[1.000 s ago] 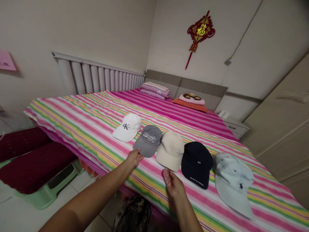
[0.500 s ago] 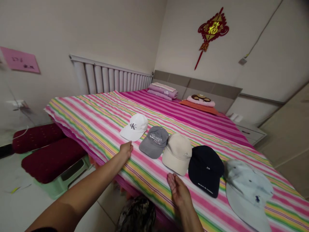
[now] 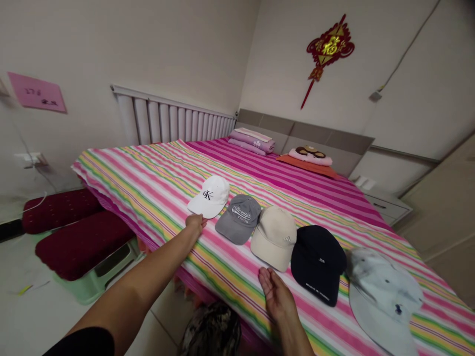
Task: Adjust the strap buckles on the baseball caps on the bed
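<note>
Five-panel-style caps lie in a slanting row on the striped sheet [image 3: 148,173]. At the row's left is a white cap [image 3: 217,190] with a black monogram. Beside it come a grey cap [image 3: 233,227] with white script, a beige cap [image 3: 269,242], a black cap [image 3: 315,252] and a pale blue-grey cap [image 3: 378,301]. My left hand [image 3: 195,225] is at the white cap's brim, thumb near its edge, fingers partly hidden but apparently loose. Palm upward, my right hand [image 3: 276,294] rests open and empty just before the beige cap's brim.
Folded purple bedding [image 3: 252,141] and a pink folded item on orange cloth [image 3: 308,165] lie near the headboard [image 3: 304,131]. Dark red padded stools [image 3: 81,242] stand left of the bed. A white radiator [image 3: 166,118] runs along the wall, and a nightstand [image 3: 386,205] stands far right.
The view has shifted slightly. My left hand is a little closer to the white cap's brim; my right hand and the row of caps look much the same.
</note>
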Action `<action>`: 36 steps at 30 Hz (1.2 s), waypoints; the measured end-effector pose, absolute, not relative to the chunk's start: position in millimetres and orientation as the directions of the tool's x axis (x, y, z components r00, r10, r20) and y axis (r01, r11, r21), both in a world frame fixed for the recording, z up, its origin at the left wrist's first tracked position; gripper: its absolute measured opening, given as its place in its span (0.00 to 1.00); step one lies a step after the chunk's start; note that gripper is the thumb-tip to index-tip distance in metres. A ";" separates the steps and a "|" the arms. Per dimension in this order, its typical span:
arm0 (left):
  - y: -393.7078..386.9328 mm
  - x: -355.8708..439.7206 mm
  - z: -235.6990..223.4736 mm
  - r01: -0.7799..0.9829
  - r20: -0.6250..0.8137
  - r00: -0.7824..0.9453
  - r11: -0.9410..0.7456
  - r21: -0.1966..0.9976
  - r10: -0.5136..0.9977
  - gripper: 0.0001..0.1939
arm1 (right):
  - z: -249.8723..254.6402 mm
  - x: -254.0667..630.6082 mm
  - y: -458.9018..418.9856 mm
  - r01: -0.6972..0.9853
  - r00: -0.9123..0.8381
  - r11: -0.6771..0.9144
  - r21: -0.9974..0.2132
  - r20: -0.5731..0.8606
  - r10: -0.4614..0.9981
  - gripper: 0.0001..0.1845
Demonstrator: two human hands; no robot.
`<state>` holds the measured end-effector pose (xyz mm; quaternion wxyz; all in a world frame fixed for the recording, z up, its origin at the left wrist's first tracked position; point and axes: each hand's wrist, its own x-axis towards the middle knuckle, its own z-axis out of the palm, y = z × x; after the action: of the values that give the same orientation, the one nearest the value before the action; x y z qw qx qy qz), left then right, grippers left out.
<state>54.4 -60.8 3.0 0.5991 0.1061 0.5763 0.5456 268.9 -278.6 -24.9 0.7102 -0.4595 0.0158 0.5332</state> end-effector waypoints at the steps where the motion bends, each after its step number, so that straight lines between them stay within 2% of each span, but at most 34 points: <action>1: -63.1 53.2 1.2 -0.515 -0.571 -0.263 0.387 0.765 0.778 0.13 | -25.4 269.1 -278.6 -0.772 0.433 0.012 -0.636 -0.511 0.743 0.03; 8: -77.7 45.8 0.2 -0.442 -0.542 -0.294 0.391 0.807 0.787 0.12 | -28.3 268.3 -279.3 -0.771 0.438 0.024 -0.637 -0.501 0.747 0.04; 16: -89.1 41.9 5.8 -0.446 -0.530 -0.276 0.382 0.810 0.802 0.08 | -27.0 264.8 -280.6 -0.743 0.464 0.048 -0.668 -0.463 0.755 0.05; 22: -121.7 47.2 0.0 -0.487 -0.446 -0.250 0.287 0.825 0.859 0.04 | -24.9 260.1 -278.2 -0.741 0.480 0.050 -0.669 -0.477 0.736 0.04; 24: -138.5 54.6 -3.6 -0.501 -0.418 -0.197 0.276 0.820 0.887 0.07 | -22.2 262.0 -277.2 -0.762 0.465 0.034 -0.647 -0.510 0.723 0.01; 28: -163.6 72.8 -7.0 -0.490 -0.420 0.007 0.369 0.790 0.908 0.07 | -14.6 275.3 -283.5 -0.808 0.444 0.022 -0.588 -0.585 0.679 0.08; 36: -177.1 101.3 -0.2 -0.380 -0.500 0.296 0.580 0.720 0.814 0.04 | -3.0 331.1 -337.7 -0.785 0.588 0.180 -0.592 -0.621 0.518 0.10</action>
<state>101.3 -177.1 -0.2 0.7678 0.2423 0.4481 0.3887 331.1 -337.7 -3.0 0.7550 -0.4730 0.1412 0.4316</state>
